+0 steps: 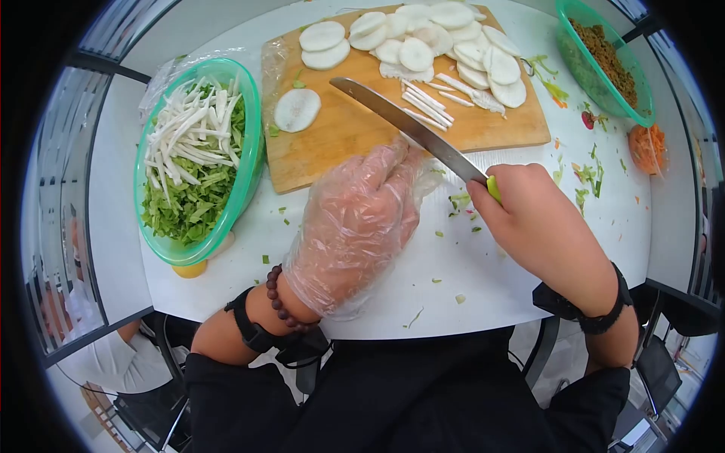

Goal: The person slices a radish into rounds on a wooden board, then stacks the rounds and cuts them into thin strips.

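Observation:
My right hand (529, 211) is wrapped round the green handle of a long knife (411, 121), its blade slanting up and left over the wooden cutting board (325, 162). In a clear plastic glove, my left hand (359, 211) reaches to the board's front edge, its fingertips near the blade; whether it holds anything is hidden. Just beyond the blade lie thin white strips (427, 104). Overlapping round white slices (453, 41) cover the back and right of the board, and a single slice (297, 110) lies at its left.
At the left stands a green bowl (253, 143) of white strips and chopped greens. Another green bowl (596, 83) with brown food is at the back right, beside a bag of orange shreds (647, 149). Vegetable scraps dot the white table (483, 287). A seated person's white sleeve (124, 362) shows lower left.

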{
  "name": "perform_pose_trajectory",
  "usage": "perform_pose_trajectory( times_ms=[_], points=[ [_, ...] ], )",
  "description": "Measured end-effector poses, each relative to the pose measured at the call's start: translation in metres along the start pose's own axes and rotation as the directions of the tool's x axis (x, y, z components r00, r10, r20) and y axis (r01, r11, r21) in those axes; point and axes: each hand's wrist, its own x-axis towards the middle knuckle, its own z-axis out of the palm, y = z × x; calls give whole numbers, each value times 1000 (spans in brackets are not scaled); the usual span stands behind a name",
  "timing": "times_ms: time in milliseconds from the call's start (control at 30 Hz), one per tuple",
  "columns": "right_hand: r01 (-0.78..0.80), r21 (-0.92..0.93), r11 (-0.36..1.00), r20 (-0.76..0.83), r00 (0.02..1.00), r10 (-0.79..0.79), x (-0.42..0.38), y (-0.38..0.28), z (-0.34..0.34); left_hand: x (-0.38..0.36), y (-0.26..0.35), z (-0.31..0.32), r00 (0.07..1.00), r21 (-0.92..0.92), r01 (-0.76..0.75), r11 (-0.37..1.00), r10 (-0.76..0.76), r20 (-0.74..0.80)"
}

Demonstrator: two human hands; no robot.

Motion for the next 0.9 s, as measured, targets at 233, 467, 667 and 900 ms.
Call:
perform_pose_trajectory(
  times_ms=[233, 467, 667, 900],
  points=[
    [86, -33, 996, 2, 996, -86, 13, 0, -2, 1, 2, -5, 998, 3, 14, 1000, -14, 63],
    [40, 50, 998, 12, 999, -41, 21, 3, -25, -1, 2, -4, 999, -22, 11, 1000, -10, 41],
    [265, -161, 951, -242, 923, -298, 17, 34, -22, 3, 16, -9, 989, 3, 95, 995, -94, 113],
    [365, -467, 805, -293, 796, -531, 27, 52, -23, 19, 39, -46, 989, 57, -125, 990, 121, 82]
  ],
)
